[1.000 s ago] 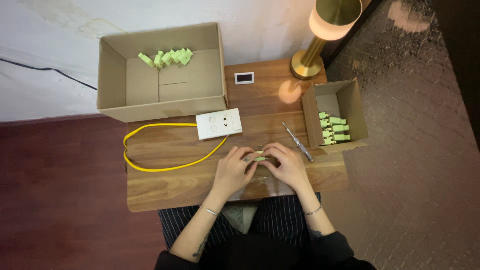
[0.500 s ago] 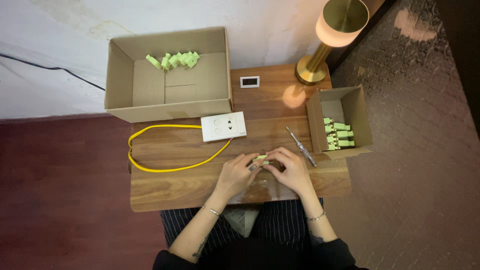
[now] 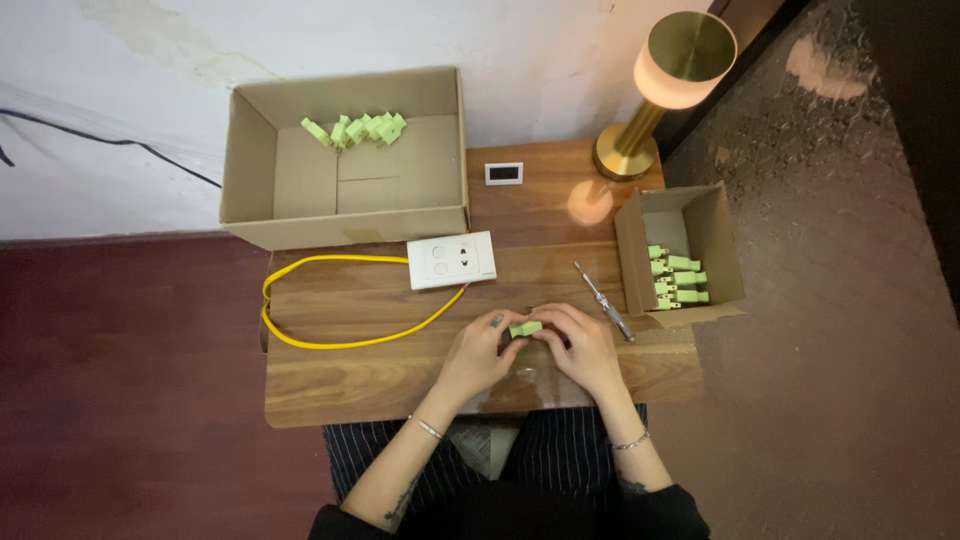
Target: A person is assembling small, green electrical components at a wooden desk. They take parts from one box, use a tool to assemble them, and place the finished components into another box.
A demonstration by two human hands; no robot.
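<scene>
My left hand and my right hand meet over the front middle of a small wooden table. Between their fingertips they pinch one small light-green plug-like part, held just above the wood. A screwdriver lies on the table just right of my right hand. A white switch-and-socket plate with a looped yellow cable lies behind my left hand.
A large open cardboard box at the back left holds several green parts. A small open box at the right edge holds several more. A brass lamp and a small white display stand at the back.
The view has shifted slightly. Both hands stay together on the green part, with only small finger movements.
</scene>
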